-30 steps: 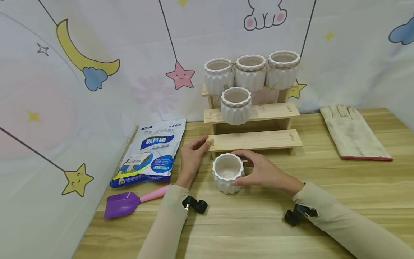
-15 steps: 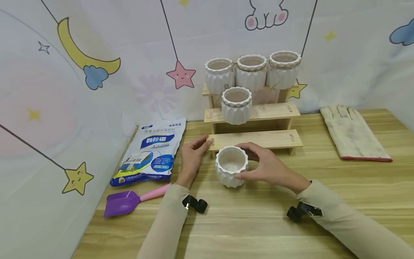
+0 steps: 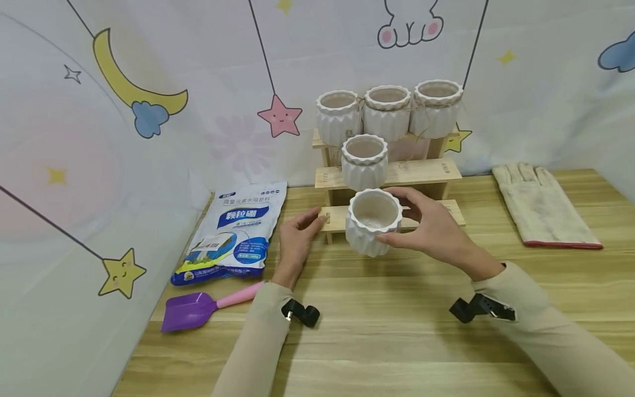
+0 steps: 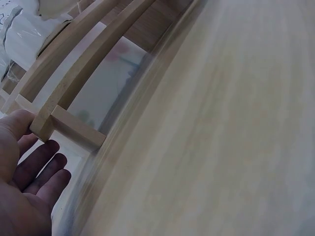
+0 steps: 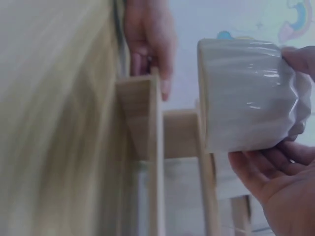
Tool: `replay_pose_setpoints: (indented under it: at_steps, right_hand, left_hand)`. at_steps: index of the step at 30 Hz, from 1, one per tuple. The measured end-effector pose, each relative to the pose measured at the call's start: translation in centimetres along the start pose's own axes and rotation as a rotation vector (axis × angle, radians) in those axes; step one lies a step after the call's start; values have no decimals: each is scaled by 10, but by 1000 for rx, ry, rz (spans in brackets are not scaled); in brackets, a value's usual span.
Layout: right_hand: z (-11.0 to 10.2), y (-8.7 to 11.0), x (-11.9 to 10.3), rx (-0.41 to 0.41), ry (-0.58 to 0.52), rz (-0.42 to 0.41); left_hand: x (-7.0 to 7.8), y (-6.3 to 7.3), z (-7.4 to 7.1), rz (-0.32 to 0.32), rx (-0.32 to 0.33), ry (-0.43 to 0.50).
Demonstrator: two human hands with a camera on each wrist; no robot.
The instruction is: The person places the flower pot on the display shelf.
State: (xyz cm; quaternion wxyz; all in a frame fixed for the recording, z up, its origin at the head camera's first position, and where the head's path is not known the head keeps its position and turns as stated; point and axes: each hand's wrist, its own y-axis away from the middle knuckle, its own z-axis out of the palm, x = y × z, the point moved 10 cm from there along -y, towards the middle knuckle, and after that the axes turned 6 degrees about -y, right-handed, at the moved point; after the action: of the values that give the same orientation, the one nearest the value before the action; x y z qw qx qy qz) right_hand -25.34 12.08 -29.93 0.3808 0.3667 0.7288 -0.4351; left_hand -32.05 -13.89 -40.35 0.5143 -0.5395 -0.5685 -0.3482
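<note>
My right hand (image 3: 439, 234) grips a white fluted ceramic pot (image 3: 369, 234) by its right side, thumb at the front. It is upright, in front of the lowest board of a three-step wooden stand (image 3: 421, 173). The right wrist view shows the pot (image 5: 243, 96) raised beside the boards, its base off the table. At the stand's left end my left hand (image 3: 295, 242) pinches the lowest board; in the left wrist view the thumb lies on the board's end (image 4: 45, 123) and the other fingers are loosely bent.
Three similar pots with twine, one a white pot (image 3: 387, 116), stand on the top step. Another pot (image 3: 364, 165) is on the middle step. Left lie a fertilizer bag (image 3: 233, 231) and a purple scoop (image 3: 190, 311); right, a work glove (image 3: 545, 204).
The right hand has lifted the pot off the table and carried it forward and slightly right, up to the lowest board. The left hand stays at the stand's end.
</note>
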Motion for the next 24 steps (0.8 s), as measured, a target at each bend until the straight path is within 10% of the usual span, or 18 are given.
replay_pose_setpoints:
  at_steps: [24]
  right_hand:
    - [-50,-17,-28,123,-1,50]
  left_hand:
    - [1,1,0,8,-2,11]
